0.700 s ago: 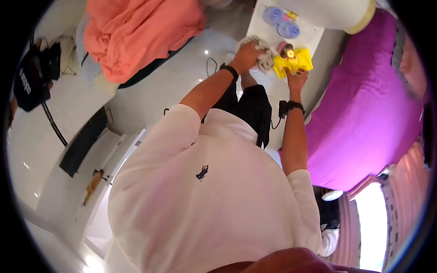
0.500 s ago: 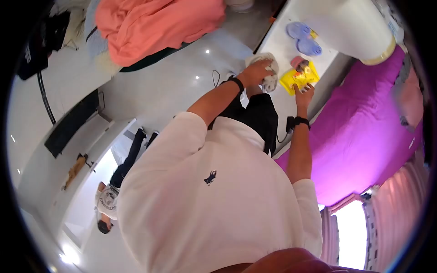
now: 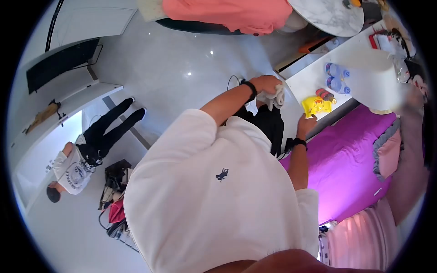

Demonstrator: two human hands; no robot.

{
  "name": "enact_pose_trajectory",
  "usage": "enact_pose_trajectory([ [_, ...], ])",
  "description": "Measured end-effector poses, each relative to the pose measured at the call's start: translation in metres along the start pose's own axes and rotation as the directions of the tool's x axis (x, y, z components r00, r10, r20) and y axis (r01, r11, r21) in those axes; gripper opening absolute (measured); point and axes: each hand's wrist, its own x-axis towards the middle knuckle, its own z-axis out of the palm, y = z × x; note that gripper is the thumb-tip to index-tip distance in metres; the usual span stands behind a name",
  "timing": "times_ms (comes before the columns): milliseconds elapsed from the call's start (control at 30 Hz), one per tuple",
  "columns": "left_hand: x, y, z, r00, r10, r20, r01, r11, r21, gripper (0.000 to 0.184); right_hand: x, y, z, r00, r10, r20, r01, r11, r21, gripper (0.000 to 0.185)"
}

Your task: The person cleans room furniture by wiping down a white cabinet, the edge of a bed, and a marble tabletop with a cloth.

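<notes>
My left hand point(image 3: 267, 83) is closed around a crumpled pale grey-white cloth point(image 3: 276, 98), near the edge of a white table point(image 3: 298, 84). A yellow packet point(image 3: 317, 105) lies near the table's other edge, and my right hand point(image 3: 307, 123) grips its lower edge with the fingertips. Touching or just beside the packet is a small bottle with a reddish-pink body point(image 3: 324, 95). Farther along the tabletop lie two clear bluish bottles point(image 3: 336, 70) side by side. Both my wrists wear dark bands.
A purple-covered bed point(image 3: 348, 154) runs along the right. A large white cylindrical object point(image 3: 375, 79) stands by the table. At the top are a coral cloth point(image 3: 227, 12) and a round marble table point(image 3: 330, 16). Another person point(image 3: 82, 159) is at the left, near piled bags point(image 3: 117, 210).
The view has swung, bringing more of the tabletop and the other person into sight. My left hand, with the cloth, is now farther from the packet. My right hand stays at the packet's edge.
</notes>
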Motion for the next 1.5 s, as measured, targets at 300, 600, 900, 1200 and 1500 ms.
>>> enact_pose_trajectory([
  [300, -0.154, -0.022, -0.056, 0.983, 0.056, -0.173, -0.106, 0.948, -0.299, 0.049, -0.059, -0.217, -0.080, 0.631, -0.661, 0.406, 0.181, 0.635, 0.751, 0.076],
  [600, -0.211, -0.060, -0.066, 0.765, -0.092, -0.638, -0.130, 0.947, -0.293, 0.059, -0.035, -0.316, -0.061, 0.419, -0.838, 0.350, 0.643, 0.546, 0.537, 0.055],
  [900, -0.213, -0.100, -0.104, 0.727, -0.575, -0.375, 0.468, 0.814, -0.343, 0.063, 0.010, -0.399, -0.025, 0.269, -0.829, 0.491, 0.698, 0.519, 0.494, 0.053],
  [1200, -0.219, -0.148, -0.204, 0.227, -0.649, -0.726, 0.217, 0.761, -0.612, 0.047, 0.042, -0.543, 0.006, -0.144, -0.921, 0.361, 0.621, 0.200, 0.758, 0.044],
  [1500, -0.260, -0.187, -0.286, -0.153, -0.422, -0.894, 0.065, 0.898, -0.435, 0.063, -0.026, -0.697, 0.031, -0.272, -0.934, 0.230, 0.619, 0.013, 0.785, 0.046],
])
